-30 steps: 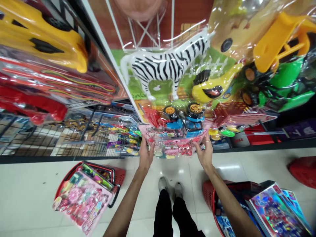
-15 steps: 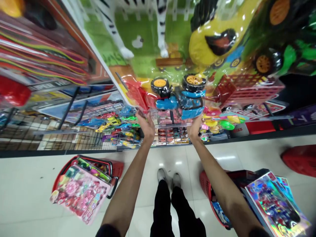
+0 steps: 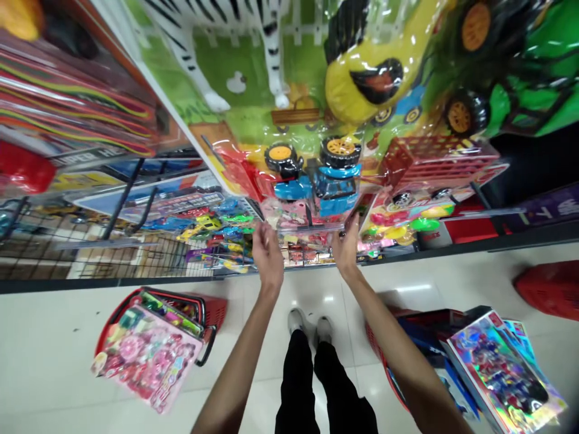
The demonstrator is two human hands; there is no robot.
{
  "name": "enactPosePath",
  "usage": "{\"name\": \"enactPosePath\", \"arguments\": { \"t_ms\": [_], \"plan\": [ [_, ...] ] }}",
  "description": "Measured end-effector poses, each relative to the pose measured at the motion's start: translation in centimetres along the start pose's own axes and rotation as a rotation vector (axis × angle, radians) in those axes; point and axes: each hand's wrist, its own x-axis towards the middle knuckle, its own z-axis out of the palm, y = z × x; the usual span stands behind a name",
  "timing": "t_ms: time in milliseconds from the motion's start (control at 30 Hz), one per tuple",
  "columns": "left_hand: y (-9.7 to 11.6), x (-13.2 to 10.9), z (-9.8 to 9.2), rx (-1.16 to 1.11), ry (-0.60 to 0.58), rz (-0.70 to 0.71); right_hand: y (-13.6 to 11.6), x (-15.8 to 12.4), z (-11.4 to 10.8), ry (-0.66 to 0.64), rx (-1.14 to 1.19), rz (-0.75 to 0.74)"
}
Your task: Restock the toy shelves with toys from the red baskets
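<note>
a person is standing before a crowded toy display, both hands raised at a row of pink toy packages (image 3: 293,212), which are showing just below the blue tractor (image 3: 335,194) of a large farm-animal pack (image 3: 307,72). the left hand (image 3: 268,256) is hovering by the row's left end, fingers loosely bent and gripping nothing visible; the right hand (image 3: 345,248) is holding thumb and fingers apart near the right end, though whether it is pinching any packaging cannot be told. the step in hand appears to be the placing or straightening of these packages, and the next move seems to be calling for keeping fingers clear of the overhanging plastic. on the floor at left, a red basket (image 3: 217,313) is holding another pink package (image 3: 156,355); a second basket (image 3: 374,346) is sitting at right.
</note>
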Motion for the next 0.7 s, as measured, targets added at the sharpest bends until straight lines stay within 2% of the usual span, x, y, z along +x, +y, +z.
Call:
{"name": "enactPosePath", "arguments": {
  "t_ms": [100,233,300,433,567,633,700],
  "plan": [
    [2.7,-2.9,-0.7,-0.128,-0.074,-0.030,0.3,-0.3,0.4,-0.018,0.054,0.023],
    [5.6,-3.4,-1.2,-0.262,-0.148,0.022,-0.9,-0.9,0.3,0.016,0.038,0.035],
    [6.3,-3.5,-1.5,-0.297,-0.200,0.035,-1.9,-2.7,-0.9,0.011,0.004,-0.002],
    [7.2,-3.8,-1.9,-0.326,-0.279,0.050,-2.6,-6.0,-5.0,0.017,-0.043,-0.137],
    [8.4,-3.3,-1.7,-0.307,-0.363,0.091,-3.5,-5.0,-8.3,0.116,0.023,-0.172],
    [8.8,-2.9,-1.6,-0.295,-0.364,0.113,-5.5,-4.1,-9.0,0.067,0.190,-0.139],
    [8.9,-2.6,-1.4,-0.290,-0.317,0.124,-8.4,-3.8,-9.2,-0.029,0.400,-0.096]
  ]
}}
